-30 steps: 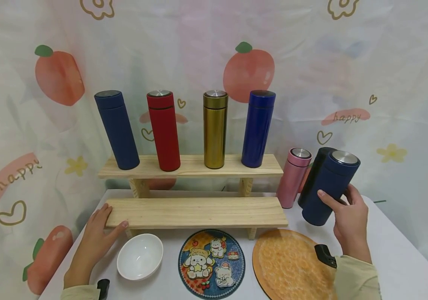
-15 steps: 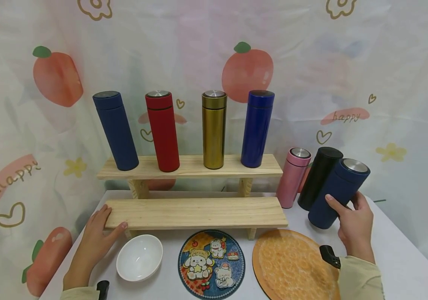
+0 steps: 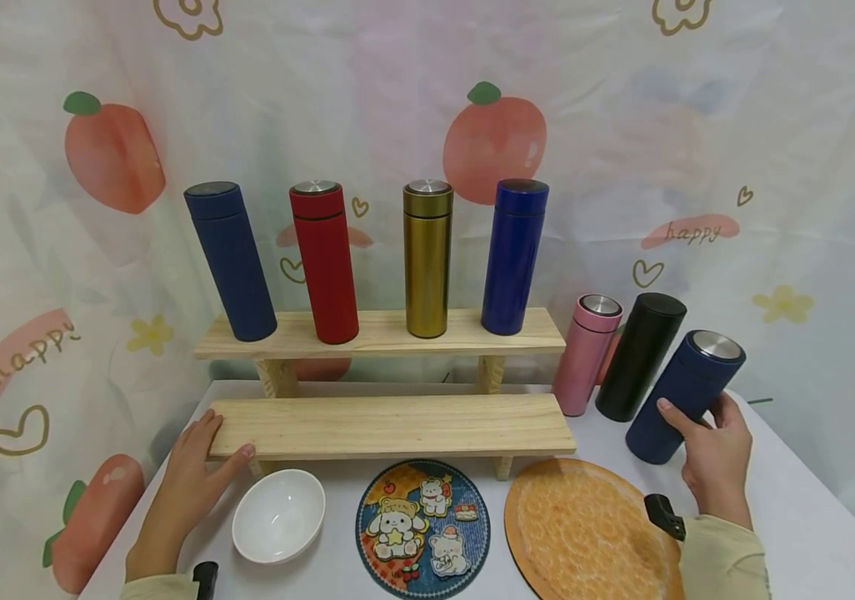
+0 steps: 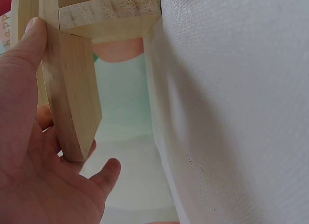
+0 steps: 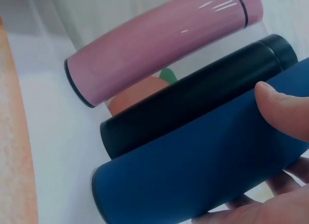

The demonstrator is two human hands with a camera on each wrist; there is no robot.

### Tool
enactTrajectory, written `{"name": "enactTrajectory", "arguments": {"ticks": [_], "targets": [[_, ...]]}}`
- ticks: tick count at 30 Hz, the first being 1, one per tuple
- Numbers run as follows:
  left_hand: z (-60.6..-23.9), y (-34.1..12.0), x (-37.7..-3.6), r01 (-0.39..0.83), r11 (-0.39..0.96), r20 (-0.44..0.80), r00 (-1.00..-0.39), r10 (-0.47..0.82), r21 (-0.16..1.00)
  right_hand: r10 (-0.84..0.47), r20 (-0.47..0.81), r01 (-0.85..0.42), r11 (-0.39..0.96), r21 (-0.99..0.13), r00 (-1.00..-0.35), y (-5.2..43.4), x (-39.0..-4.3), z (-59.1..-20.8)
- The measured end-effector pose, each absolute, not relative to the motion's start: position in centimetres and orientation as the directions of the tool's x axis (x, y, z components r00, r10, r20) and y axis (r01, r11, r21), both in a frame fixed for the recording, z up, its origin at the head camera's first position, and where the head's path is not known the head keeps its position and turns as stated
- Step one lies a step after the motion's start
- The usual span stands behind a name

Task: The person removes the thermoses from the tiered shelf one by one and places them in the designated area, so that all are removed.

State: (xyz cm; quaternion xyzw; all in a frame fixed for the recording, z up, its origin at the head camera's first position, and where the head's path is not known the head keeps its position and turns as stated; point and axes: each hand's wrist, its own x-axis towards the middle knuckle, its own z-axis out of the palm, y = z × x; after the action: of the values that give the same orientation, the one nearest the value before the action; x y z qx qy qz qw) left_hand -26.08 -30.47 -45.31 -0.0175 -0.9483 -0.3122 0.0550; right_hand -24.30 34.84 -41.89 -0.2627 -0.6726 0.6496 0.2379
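Note:
At the right of the table, my right hand [image 3: 720, 458] grips a navy blue thermos flask [image 3: 686, 396] with a steel-topped lid, thumb across the front and fingers round the far side. In the right wrist view this flask [image 5: 193, 166] lies close alongside a black thermos flask [image 5: 203, 93], its base low by the tabletop. A pink thermos flask [image 3: 585, 358] stands left of the black one. My left hand [image 3: 191, 479] holds the left end of the lower step of a wooden shelf [image 3: 397, 425]; in the left wrist view the thumb lies along the board [image 4: 72, 89], other fingers round its end.
On the upper step [image 3: 382, 329] stand a blue flask [image 3: 232, 262], a red flask [image 3: 326, 262], a gold flask [image 3: 428, 258] and a shiny blue flask [image 3: 515, 258]. In front lie a white bowl [image 3: 279, 517], a cartoon mat [image 3: 422, 529] and a round bread-patterned mat [image 3: 585, 525].
My right hand has moved right and slightly down with the navy thermos flask, away from the black one, which now shows more fully. My left hand stays on the shelf.

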Motion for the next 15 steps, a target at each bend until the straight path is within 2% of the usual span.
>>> {"name": "enactTrajectory", "arguments": {"ticks": [15], "targets": [[-45.51, -30.51, -26.07, 0.062, 0.805, 0.11, -0.994, -0.004, 0.59, 0.712, 0.004, -0.005, 0.0, -1.0, -0.702, 35.62, -24.96, -42.62]]}}
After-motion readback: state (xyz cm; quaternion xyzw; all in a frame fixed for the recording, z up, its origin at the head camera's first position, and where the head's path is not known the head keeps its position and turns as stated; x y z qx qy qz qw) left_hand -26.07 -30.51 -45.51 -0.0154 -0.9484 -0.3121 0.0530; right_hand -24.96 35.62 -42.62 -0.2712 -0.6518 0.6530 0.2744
